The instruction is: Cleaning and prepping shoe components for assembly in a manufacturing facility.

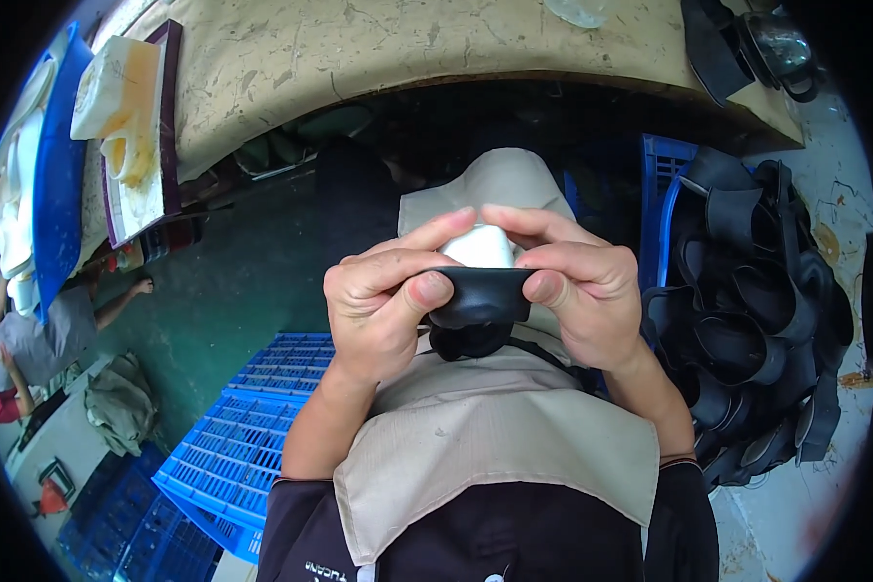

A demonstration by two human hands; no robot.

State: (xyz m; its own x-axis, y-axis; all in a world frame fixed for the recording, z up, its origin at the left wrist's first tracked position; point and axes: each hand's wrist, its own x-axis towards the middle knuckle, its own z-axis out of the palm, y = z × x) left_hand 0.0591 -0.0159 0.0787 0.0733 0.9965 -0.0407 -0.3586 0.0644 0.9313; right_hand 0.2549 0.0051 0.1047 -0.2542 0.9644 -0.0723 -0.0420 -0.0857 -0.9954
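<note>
In front of my lap I hold a black leather shoe upper [480,296] with a smooth white piece [479,246] showing above its edge. My left hand [380,296] is closed on the left side, thumb on the black leather and fingers reaching over the white piece. My right hand [587,286] grips the right side the same way. The fingertips of both hands nearly meet at the far side of the white piece. What exactly the white piece is cannot be made out. A beige apron [495,436] covers my lap below.
A heap of black shoe uppers [737,335] lies at the right by a blue crate [664,160]. Another blue crate [247,417] stands at my left. Ahead runs a worn table [378,44]; a tray [170,126] with glue-stained foam sits left. Another person [44,330] is far left.
</note>
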